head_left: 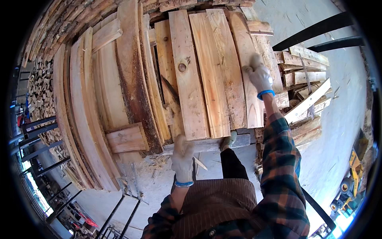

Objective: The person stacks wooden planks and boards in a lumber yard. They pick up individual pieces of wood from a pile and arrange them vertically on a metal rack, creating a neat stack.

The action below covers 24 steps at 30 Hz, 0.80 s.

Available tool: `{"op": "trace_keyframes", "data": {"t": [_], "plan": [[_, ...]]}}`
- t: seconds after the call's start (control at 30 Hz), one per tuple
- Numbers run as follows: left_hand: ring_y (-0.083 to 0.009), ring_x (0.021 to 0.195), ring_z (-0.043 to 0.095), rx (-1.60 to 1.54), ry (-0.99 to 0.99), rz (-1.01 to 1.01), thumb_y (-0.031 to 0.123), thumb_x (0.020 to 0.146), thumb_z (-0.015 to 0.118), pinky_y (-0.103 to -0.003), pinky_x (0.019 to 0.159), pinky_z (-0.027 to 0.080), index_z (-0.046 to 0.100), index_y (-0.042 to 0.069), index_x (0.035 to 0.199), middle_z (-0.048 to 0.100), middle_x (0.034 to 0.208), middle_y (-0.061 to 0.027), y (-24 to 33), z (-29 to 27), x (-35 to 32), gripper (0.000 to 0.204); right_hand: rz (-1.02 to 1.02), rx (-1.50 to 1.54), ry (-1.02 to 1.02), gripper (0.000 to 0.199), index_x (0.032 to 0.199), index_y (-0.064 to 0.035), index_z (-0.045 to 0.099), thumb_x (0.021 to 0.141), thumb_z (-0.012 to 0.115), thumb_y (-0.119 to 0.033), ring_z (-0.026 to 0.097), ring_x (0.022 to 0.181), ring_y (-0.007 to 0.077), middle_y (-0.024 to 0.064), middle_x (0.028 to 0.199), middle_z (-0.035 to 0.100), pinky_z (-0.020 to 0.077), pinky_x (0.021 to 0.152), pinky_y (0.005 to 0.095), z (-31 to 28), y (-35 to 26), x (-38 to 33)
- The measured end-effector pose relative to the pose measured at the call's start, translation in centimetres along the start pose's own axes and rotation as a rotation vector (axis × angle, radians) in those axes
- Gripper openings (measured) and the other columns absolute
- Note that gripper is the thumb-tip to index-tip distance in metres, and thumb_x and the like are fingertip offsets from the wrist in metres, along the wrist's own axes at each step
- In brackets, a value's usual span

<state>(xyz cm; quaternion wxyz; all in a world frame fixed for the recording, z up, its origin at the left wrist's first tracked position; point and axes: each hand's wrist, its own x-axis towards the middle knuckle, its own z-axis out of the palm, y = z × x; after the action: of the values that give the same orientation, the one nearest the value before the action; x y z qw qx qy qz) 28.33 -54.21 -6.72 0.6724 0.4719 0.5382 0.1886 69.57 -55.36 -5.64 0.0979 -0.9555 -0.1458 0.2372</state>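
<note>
Plainly, planks (191,87) abreast, pale floor (342,99) around, yellow vehicle (355,164) beyond; gloved fingers (256,61) (blurred): cannot tell if spread.

Right arm (278,143) reaching well forward in its checked sleeve, bare wrist (271,105) showing, and out at the end the right hand (260,75), white-gloved with a blue cuff, fingers blurred! The left hand (183,159), gloved the same way, is down nearer the body, its fingers blurred too, its left forearm (179,196) angled inward, a strip of bare skin below the cuff.
</note>
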Motion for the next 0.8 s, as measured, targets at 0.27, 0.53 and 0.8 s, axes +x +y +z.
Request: {"op": "trace_keyframes", "data": {"t": [0.27,0.53,0.8], "plan": [[-0.0130,0.074,0.057,-0.337,-0.020,-0.251,0.005,0.089,0.063,-0.024,0.064,0.047,0.051,-0.002,0.131,0.058,0.091,-0.0047,4.2,2.5,-0.8,0.044,-0.415,-0.001,-0.235,0.105,0.155,-0.0089,0.015,0.081,0.060,-0.069,0.065,0.093,0.0345,0.0267,0.116,0.058,0.0569,0.073,0.0412,2.9,-15.4,-10.3],[-0.0179,0.090,0.065,0.078,-0.138,0.136,0.025,0.088,0.072,-0.030,0.085,0.054,0.047,-0.010,0.135,0.065,0.115,-0.0160,7.1,3.3,-0.4,0.064,-0.398,1.108,-0.438,0.067,0.133,0.0094,0.050,0.078,0.072,-0.020,0.068,0.089,0.0233,0.0185,0.101,0.071,0.0527,0.086,0.0281,3.0,-11.1,-6.6],[-0.0226,0.076,0.069,1.591,0.617,0.319,0.027,0.091,0.064,-0.034,0.058,0.060,0.021,0.011,0.153,0.045,0.145,-0.0190,3.6,8.6,17.7,0.078,-0.258,1.215,-0.295,0.059,0.126,0.0068,0.059,0.068,0.063,-0.003,0.059,0.080,0.0099,0.0031,0.098,0.067,0.0477,0.075,0.0228,-4.0,7.5,-2.8]]}}
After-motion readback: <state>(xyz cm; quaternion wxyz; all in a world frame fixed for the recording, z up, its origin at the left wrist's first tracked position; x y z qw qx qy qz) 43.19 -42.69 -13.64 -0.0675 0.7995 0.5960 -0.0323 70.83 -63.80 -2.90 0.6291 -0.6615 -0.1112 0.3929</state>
